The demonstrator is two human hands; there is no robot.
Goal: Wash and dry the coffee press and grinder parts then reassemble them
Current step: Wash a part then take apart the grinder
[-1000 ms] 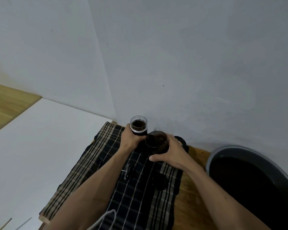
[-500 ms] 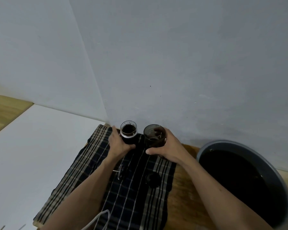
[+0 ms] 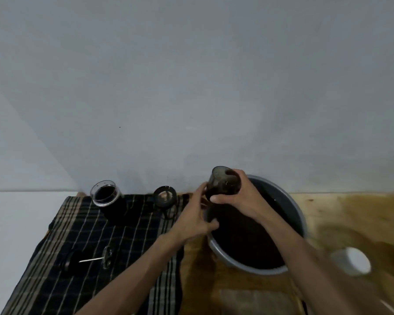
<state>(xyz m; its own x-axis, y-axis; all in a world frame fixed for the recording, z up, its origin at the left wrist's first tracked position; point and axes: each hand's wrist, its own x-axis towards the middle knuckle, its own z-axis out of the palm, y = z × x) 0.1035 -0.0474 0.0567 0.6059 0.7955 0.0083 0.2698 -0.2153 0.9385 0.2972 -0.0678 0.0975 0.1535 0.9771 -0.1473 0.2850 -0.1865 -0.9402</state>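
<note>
My right hand [image 3: 239,196] grips a smoky translucent grinder cup [image 3: 223,183] and holds it up over the rim of the grey basin [image 3: 298,214]. My left hand [image 3: 196,219] reaches to the cup's lower left side, fingers touching near its base. A clear-rimmed dark jar [image 3: 106,197] stands upright at the back of the checked cloth [image 3: 89,246]. Another dark cylindrical part [image 3: 165,197] with an open top stands to its right. A press plunger with a thin metal rod [image 3: 93,260] lies on the cloth's front.
The basin holds dark water and sits on a wooden tabletop [image 3: 350,212] against the grey wall. A white cup [image 3: 353,261] lies blurred at the right. A white surface [image 3: 16,223] borders the cloth on the left.
My right hand lifted the smoky cup off the cloth and carried it right, over the basin. My left hand let go of the clear-rimmed jar and followed. The view swung right.
</note>
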